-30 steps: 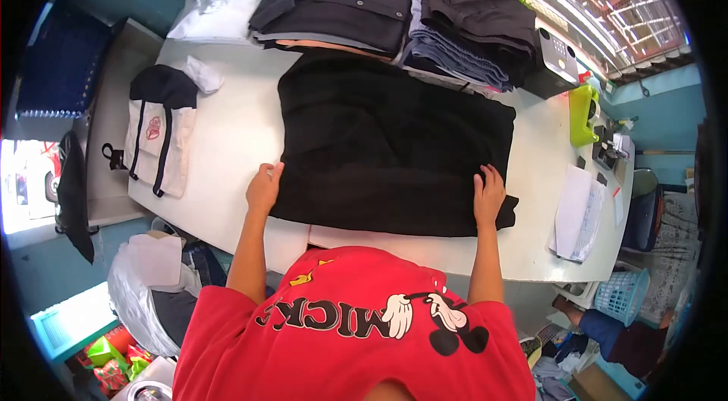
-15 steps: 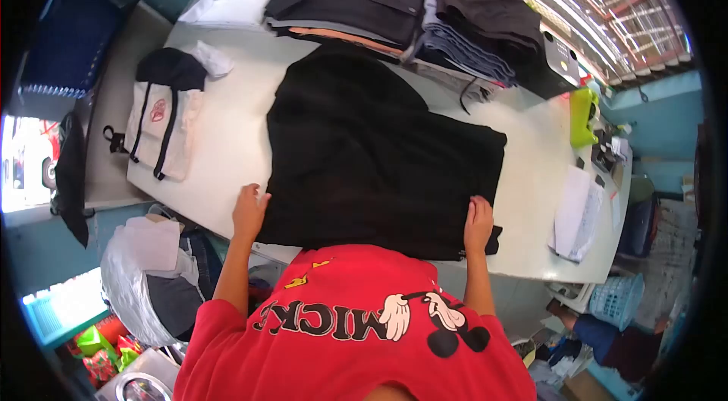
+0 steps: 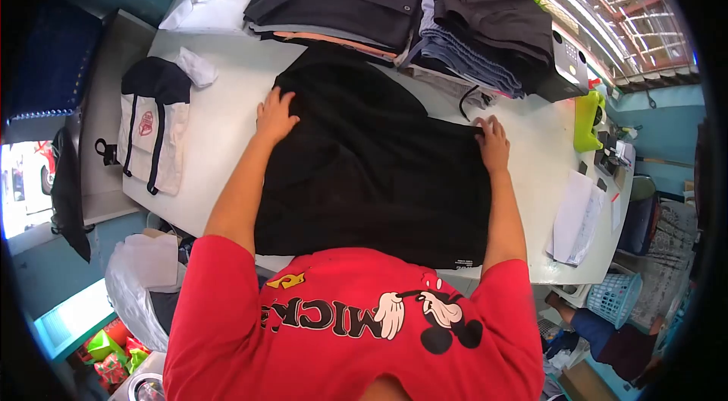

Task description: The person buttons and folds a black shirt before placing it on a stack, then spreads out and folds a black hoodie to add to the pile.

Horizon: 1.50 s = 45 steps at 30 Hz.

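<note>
A black garment (image 3: pixel 371 173) lies spread flat on the white table, with a small printed mark near its lower right edge. My left hand (image 3: pixel 277 117) rests at its upper left edge, fingers spread over the cloth. At the upper right corner, my right hand (image 3: pixel 494 144) touches the fabric with its fingers apart and slightly bent. Neither hand lifts the garment. Its near edge lies against the front of my red shirt (image 3: pixel 349 355).
Along the back stand a white plastic bag (image 3: pixel 212 3), a stack topped by a dark buttoned shirt (image 3: pixel 341 3) and folded clothes (image 3: pixel 485 6). A cream and navy bag (image 3: pixel 155 124) lies left on the table (image 3: pixel 220 120); papers (image 3: pixel 576 219) lie right. Another person (image 3: pixel 614 340) is partly visible lower right.
Both hands have moved from the garment's near side up to its far left edge and upper right corner. A lower right part of the garment now lies flatter.
</note>
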{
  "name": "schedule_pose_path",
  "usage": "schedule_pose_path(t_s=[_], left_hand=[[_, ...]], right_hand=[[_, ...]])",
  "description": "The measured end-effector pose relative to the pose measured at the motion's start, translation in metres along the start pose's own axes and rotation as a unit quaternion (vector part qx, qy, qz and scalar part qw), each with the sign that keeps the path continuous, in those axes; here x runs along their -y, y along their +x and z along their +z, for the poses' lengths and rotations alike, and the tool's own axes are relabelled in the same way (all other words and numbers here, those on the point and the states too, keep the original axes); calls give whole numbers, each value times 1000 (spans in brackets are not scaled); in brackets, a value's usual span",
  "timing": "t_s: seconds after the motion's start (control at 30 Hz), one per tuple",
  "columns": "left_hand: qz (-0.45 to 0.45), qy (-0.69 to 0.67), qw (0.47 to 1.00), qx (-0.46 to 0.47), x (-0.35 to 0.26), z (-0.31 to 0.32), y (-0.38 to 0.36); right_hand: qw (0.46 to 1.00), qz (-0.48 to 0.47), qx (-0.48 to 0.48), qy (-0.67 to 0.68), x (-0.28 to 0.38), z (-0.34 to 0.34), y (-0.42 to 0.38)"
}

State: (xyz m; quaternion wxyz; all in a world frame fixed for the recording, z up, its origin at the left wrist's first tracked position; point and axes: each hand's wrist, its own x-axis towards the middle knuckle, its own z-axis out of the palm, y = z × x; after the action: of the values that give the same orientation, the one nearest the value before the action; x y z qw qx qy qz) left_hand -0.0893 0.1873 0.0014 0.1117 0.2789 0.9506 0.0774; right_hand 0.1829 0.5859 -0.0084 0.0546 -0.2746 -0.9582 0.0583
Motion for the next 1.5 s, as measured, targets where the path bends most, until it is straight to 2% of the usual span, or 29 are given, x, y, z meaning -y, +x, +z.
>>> schedule_pose_path(t_s=[0.13,0.2,0.23,0.27,0.33,0.43,0.47,0.53,0.6,0.63,0.67,0.7,0.77,0.8,0.83,0.87,0.9,0.93,0.97,1.0,1.1,1.13,1.2,1.27,1.3,1.33,1.4,1.43,1.5], left_hand=[[-95,-182,971,-126,26,6,39],[-110,-227,966,-51,34,4,58],[-85,-271,958,-26,44,6,73],[-130,-356,925,31,20,-23,71],[-153,-517,824,172,17,-30,81],[-155,-542,808,169,1,-56,76],[-156,-543,808,168,3,-61,71],[-66,-504,853,113,6,-73,56],[-13,-527,847,64,1,-103,21],[12,-539,842,30,0,-116,-1],[50,-492,869,1,2,-131,-25],[42,-499,866,9,5,-142,-51],[34,-341,938,-45,8,-158,-112],[23,-339,939,-59,18,-152,-144],[-49,-357,932,-35,21,-149,-175],[-40,-368,928,-50,40,-129,-207],[-42,-456,889,-8,37,-123,-229],[-122,-490,863,17,25,-114,-248],[-163,-467,868,36,23,-98,-264],[-131,-420,895,68,25,-83,-273],[-154,-418,893,67,36,-50,-281],[-153,-452,878,33,40,-50,-278],[-164,-540,825,-26,22,-78,-269],[-145,-561,815,-16,25,-104,-276],[-125,-520,844,17,41,-106,-286],[-127,-520,845,19,37,-102,-293],[-186,-478,855,72,25,-90,-307],[-148,-402,897,109,44,-62,-321],[-147,-365,904,165,72,-12,-346]], right_hand=[[997,-67,26,25,-14,-11,21],[981,-53,141,122,2,-32,28],[980,-53,158,111,8,-39,30],[979,-52,162,110,5,-35,31],[965,-128,224,39,-7,-30,34],[957,-100,245,122,-16,-40,37],[957,-101,244,121,-16,-47,35],[962,-76,224,133,-18,-65,25],[970,-58,191,141,-7,-96,4],[981,-48,137,132,-5,-108,-10],[988,-37,84,122,-1,-120,-26],[992,-46,38,115,4,-132,-44],[995,-71,-10,74,5,-143,-88],[993,-99,-60,32,5,-148,-111],[991,-104,-84,4,7,-147,-135],[988,-110,-109,-23,8,-139,-158],[992,-94,-86,-22,12,-131,-180],[995,-79,-62,-19,16,-121,-198],[997,-71,-43,-6,21,-109,-211],[998,-64,-24,7,26,-97,-220],[998,-61,-8,15,35,-81,-222],[998,-62,-15,9,36,-80,-219],[998,-63,-29,7,36,-99,-212],[994,-69,-78,-25,35,-116,-209],[994,-72,-79,-31,36,-123,-212],[994,-71,-76,-30,34,-120,-219],[996,-65,-7,-53,28,-105,-238],[996,-60,52,-43,30,-98,-244],[996,-61,61,-5,39,-92,-253]])
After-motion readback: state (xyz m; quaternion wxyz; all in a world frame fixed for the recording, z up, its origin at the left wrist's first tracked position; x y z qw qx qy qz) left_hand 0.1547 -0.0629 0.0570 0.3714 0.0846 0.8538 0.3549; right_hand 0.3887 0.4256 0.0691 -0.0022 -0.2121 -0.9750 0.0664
